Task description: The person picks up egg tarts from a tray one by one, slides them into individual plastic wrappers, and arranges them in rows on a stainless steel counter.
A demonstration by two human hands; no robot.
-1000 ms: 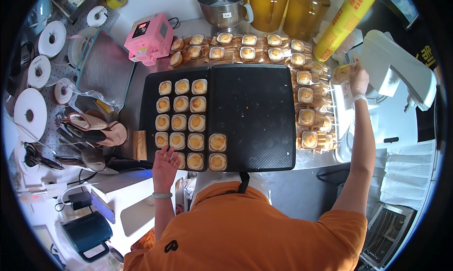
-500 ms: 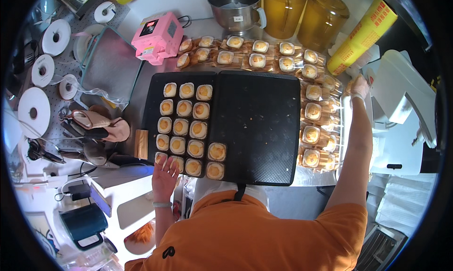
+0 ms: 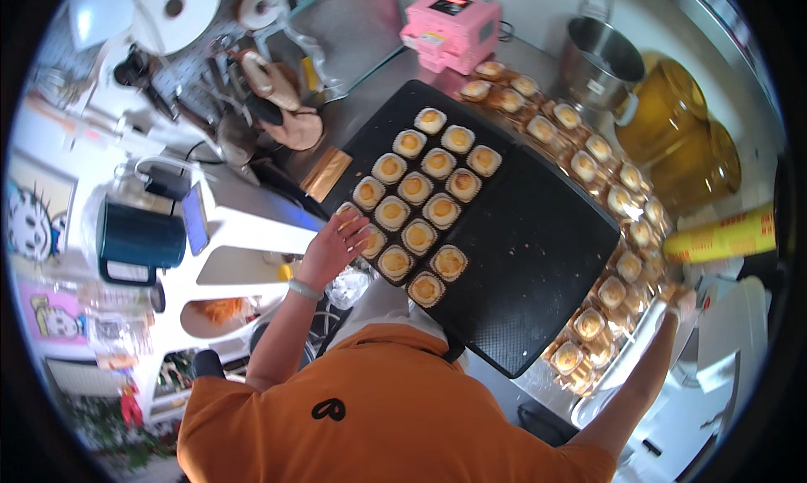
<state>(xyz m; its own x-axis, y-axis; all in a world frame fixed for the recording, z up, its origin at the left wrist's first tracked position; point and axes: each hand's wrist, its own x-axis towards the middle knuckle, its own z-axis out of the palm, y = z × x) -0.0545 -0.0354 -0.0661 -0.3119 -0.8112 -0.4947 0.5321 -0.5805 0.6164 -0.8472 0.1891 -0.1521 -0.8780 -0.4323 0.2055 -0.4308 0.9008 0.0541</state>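
My left hand (image 3: 339, 246) lies over the near left corner of a black baking tray (image 3: 409, 98), fingers stretched out and a little apart on the small cakes there. Several round golden cakes (image 3: 415, 188) in white pleated paper cups stand in rows on this tray. Against it rests a second black tray (image 3: 546, 239), with crumbs and two cakes (image 3: 449, 263) at its left edge. Over on the right, my right hand (image 3: 679, 301) reaches to the far side of the wrapped cakes (image 3: 612, 293). Its fingers are small and partly hidden, so its hold is unclear.
Behind the trays stand a pink machine (image 3: 452, 29), a steel pot (image 3: 601, 63) and amber lidded containers (image 3: 662, 105). A yellow roll (image 3: 723, 235) and a white appliance (image 3: 731, 340) are at the right. A wooden block (image 3: 326, 174) and a dark teal mug (image 3: 139, 241) are left.
The whole view has turned, so the trays now appear slanted. My left hand stays at the same tray corner, and my right hand remains beyond the wrapped cakes.
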